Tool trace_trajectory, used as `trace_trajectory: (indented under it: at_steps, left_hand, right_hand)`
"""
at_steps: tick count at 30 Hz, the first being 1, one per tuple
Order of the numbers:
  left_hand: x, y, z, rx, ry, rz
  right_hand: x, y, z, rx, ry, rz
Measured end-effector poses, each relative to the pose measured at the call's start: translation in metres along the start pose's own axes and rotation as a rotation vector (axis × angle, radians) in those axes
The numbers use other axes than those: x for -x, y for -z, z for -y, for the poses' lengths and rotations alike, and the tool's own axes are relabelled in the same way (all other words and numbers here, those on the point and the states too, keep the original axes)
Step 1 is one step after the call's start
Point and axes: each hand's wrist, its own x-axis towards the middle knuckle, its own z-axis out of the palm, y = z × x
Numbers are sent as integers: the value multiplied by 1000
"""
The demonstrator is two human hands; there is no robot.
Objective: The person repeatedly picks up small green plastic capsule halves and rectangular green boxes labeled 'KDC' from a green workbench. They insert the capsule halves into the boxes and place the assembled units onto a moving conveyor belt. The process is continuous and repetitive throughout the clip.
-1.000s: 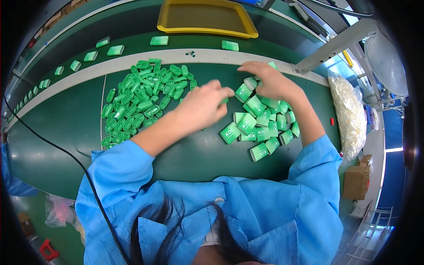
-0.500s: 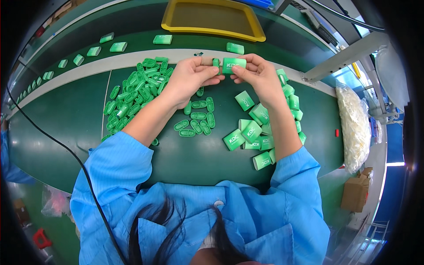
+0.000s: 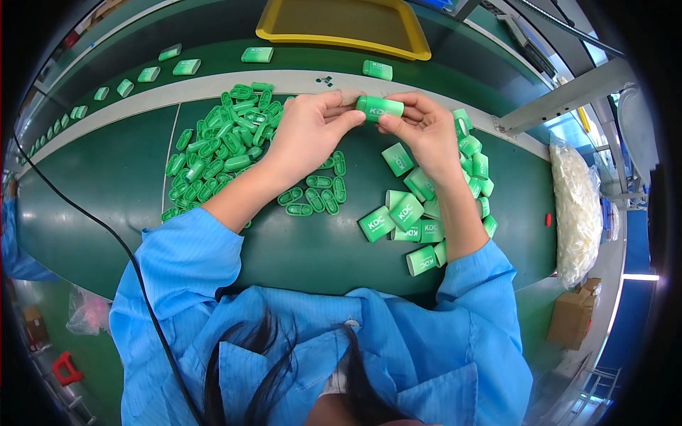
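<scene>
My left hand (image 3: 305, 131) pinches a small green oval cap (image 3: 361, 105) against the left end of a green plastic casing (image 3: 386, 108). Around the other end of that casing, my right hand (image 3: 425, 135) has its fingers closed; the two parts are touching. Beneath and left of my left forearm spreads a heap of green oval caps (image 3: 213, 153), with several more lying in a loose group (image 3: 320, 192) right of that arm. Light-to-dark green casings (image 3: 406, 213) are piled about my right forearm, which hides some of them.
Beyond the white rail (image 3: 284, 79), several casings (image 3: 187, 67) stand in a line on a dark green surface, near a yellow tray (image 3: 341, 44). Tiny dark pieces (image 3: 325, 80) lie on the rail. A bag of pale parts (image 3: 574, 213) is at right. A black cable (image 3: 92, 220) crosses the left side.
The cap, apart from the casing before, now meets its left end. My left hand has moved right toward my right hand, and the casing has tilted slightly.
</scene>
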Motion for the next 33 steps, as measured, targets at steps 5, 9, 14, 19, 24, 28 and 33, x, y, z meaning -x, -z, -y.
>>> trace_trajectory:
  at_steps: [5, 9, 14, 19, 24, 28, 33]
  left_hand:
    - [0, 2, -1, -71, -59, 20]
    - [6, -4, -11, -319, -36, -15]
    - [21, -20, -7, -475, -299, -196]
    - [16, -14, 0, -556, -166, -62]
    - [-9, 21, 12, -765, -475, -188]
    - [-2, 32, -19, -913, -67, 100]
    - [0, 25, -26, -1156, -54, 214]
  right_hand:
    - [-1, 6, 4, -31, -20, 56]
    - [-1, 4, 2, 25, 4, 48]
    - [13, -19, 7, 303, 235, -131]
    - [11, -22, 0, 629, 300, -183]
    - [-50, 24, -10, 440, -27, -170]
    - [-100, 74, -38, 564, -303, -259]
    - [-100, 89, -52, 1111, 74, -327]
